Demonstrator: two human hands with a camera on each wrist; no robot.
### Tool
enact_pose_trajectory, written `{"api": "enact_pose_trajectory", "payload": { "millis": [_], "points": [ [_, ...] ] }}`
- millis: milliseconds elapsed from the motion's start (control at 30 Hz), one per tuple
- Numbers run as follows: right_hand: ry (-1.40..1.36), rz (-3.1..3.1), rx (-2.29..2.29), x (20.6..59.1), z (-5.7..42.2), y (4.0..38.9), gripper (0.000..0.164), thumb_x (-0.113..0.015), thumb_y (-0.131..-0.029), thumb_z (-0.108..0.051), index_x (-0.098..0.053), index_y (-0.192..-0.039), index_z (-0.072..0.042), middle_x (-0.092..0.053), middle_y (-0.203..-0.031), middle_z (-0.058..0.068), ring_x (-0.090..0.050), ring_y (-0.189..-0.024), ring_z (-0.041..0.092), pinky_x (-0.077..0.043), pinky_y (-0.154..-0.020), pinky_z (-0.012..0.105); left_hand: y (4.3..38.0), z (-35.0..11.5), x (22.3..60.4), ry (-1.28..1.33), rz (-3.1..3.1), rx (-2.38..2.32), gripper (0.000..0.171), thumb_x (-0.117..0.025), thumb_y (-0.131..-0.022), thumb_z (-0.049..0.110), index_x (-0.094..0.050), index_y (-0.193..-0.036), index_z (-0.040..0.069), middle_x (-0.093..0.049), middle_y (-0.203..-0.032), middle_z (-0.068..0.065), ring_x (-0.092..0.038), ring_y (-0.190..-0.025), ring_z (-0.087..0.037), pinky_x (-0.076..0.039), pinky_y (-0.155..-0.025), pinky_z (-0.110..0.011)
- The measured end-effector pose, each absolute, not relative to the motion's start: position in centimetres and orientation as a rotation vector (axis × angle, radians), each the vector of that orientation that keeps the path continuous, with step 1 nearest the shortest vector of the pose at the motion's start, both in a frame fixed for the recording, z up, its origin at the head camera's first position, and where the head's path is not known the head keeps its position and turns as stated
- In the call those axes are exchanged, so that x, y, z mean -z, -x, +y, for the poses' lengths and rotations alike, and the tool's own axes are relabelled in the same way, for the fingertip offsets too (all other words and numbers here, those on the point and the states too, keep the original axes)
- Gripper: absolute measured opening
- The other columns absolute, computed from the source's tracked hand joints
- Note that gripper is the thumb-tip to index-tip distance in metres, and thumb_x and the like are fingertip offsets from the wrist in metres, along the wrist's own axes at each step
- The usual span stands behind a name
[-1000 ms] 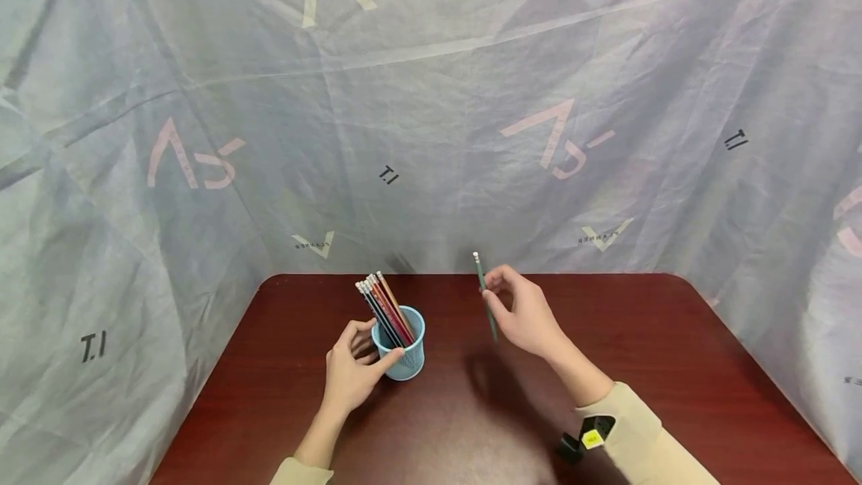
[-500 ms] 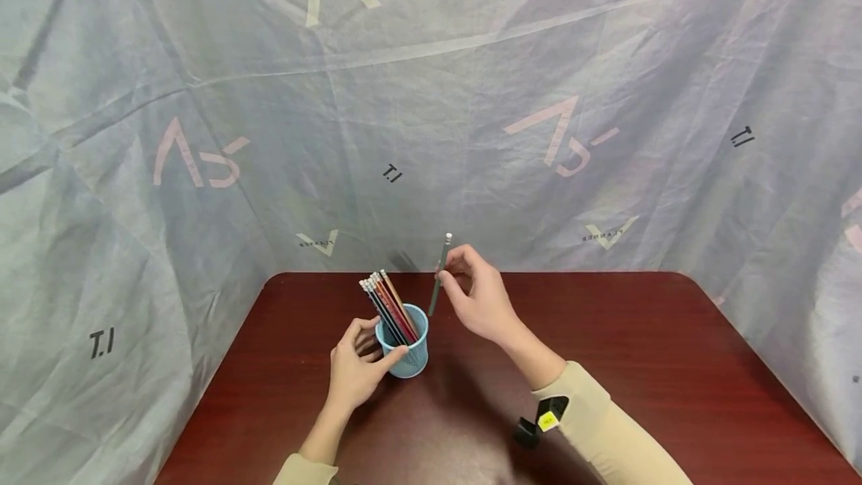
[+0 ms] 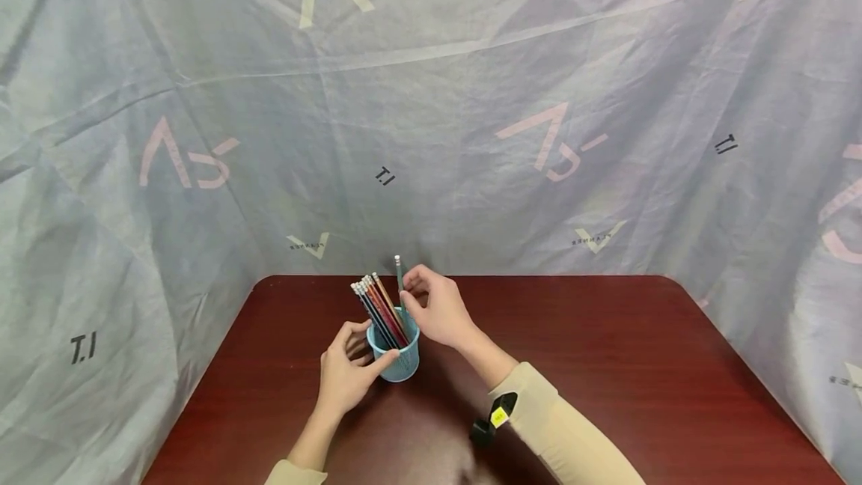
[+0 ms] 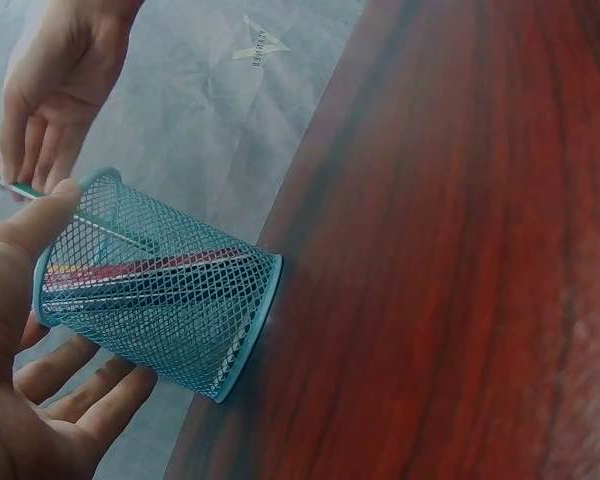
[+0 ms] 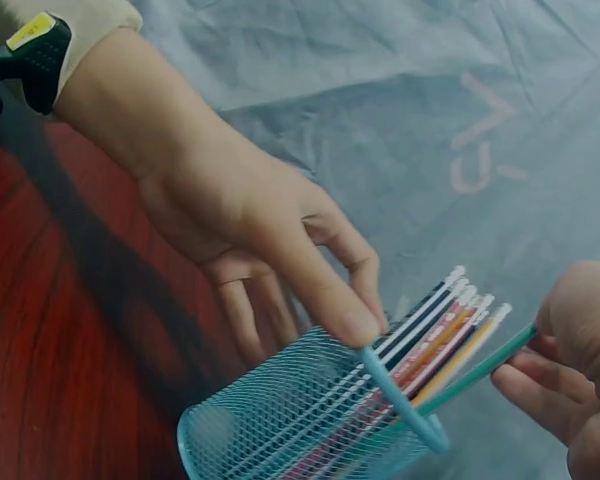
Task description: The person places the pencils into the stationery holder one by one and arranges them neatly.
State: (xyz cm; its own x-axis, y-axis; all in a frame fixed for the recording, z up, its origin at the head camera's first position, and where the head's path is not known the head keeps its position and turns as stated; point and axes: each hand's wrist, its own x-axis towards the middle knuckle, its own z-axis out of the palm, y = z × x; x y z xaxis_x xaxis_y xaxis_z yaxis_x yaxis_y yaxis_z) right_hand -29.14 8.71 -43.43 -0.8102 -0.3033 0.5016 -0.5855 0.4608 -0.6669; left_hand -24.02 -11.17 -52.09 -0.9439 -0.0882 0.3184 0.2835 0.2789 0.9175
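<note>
A light blue mesh pencil cup (image 3: 400,367) stands on the table, holding several pencils (image 3: 378,305) with white erasers that lean left. My left hand (image 3: 346,373) grips the cup by its rim, thumb at the near side and fingers round the left side. Between thumb and fingertips, my right hand (image 3: 439,307) pinches a green pencil (image 3: 399,275), eraser end up. In the left wrist view the lower part of the green pencil (image 4: 115,232) shows through the mesh, inside the cup. The right wrist view has the green pencil (image 5: 480,368) crossing the cup's rim beside the other pencils.
The dark red wooden table (image 3: 592,365) reaches back to a grey fabric sheet (image 3: 444,133) with printed letters, which hangs behind and at both sides. A black wrist device (image 3: 501,408) with a yellow label sits on the right sleeve.
My right hand has carried the green pencil leftward from right of the cup, and its lower end has gone into the cup. My left hand has stayed at the cup.
</note>
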Motion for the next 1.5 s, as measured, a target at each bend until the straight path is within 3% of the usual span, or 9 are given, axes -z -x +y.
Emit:
{"api": "enact_pose_trajectory", "payload": {
  "millis": [433, 1000, 1500],
  "points": [
    [-0.799, -2.517, -1.105, 45.0, 7.4, 29.2, 0.007, -0.071, -0.100, -0.007, -0.067, -0.106, -0.008, -0.074, -0.095, 0.005, -0.073, -0.087, 0.016, -0.065, -0.077, 0.035, 24.1, -10.9, 51.8, 0.199, -2.247, 1.698, 0.059, -0.099, -0.077, 0.021, -0.067, -0.125, 0.009, -0.077, -0.128, -0.017, -0.077, -0.114, -0.037, -0.067, -0.088, -0.048],
    [-0.804, -2.534, -0.820, 45.7, 5.0, 28.9, 0.010, -0.071, -0.101, -0.008, -0.065, -0.109, -0.005, -0.072, -0.097, 0.006, -0.072, -0.082, 0.016, -0.059, -0.068, 0.020, 24.0, -11.4, 51.8, 0.219, -2.242, 1.681, 0.058, -0.098, -0.077, 0.019, -0.067, -0.125, 0.010, -0.078, -0.126, -0.013, -0.078, -0.113, -0.034, -0.067, -0.088, -0.046],
    [-0.806, -2.605, -0.845, 46.1, 5.0, 29.0, 0.014, -0.075, -0.097, -0.009, -0.063, -0.105, -0.007, -0.072, -0.094, 0.003, -0.070, -0.082, 0.015, -0.057, -0.067, 0.020, 24.1, -11.5, 52.1, 0.257, -2.220, 1.712, 0.057, -0.097, -0.078, 0.017, -0.067, -0.126, 0.010, -0.078, -0.126, -0.016, -0.077, -0.114, -0.037, -0.066, -0.089, -0.052]
  ]
}}
